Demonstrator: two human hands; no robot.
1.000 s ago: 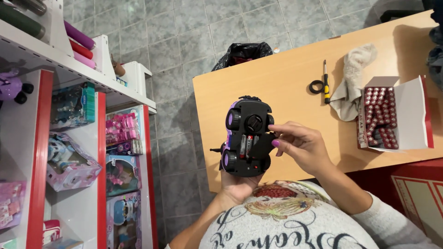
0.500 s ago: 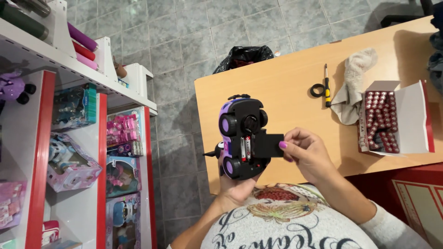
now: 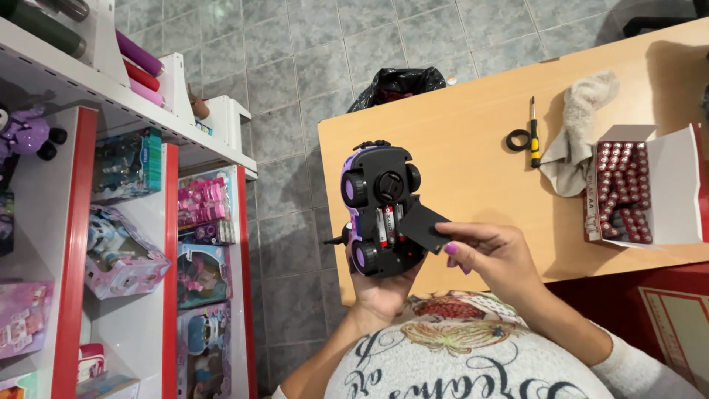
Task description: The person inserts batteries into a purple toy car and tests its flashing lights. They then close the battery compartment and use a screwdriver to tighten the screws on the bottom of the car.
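We see the toy car flipped underside-up, black chassis with purple wheels, held over the near-left corner of the wooden table. Our left hand cups it from below at its rear end, fingers wrapped around the body. The battery bay is uncovered and cells sit inside it, side by side. Our right hand pinches the black battery cover between thumb and fingertips; the cover is lifted off the bay, tilted, one edge still near the chassis. On the table, well apart from the car: a small screwdriver with a yellow-black handle, a black ring just beside it, a crumpled grey cloth, and an open box of batteries on the right. Shelves with boxed toys stand to the left over the tiled floor.
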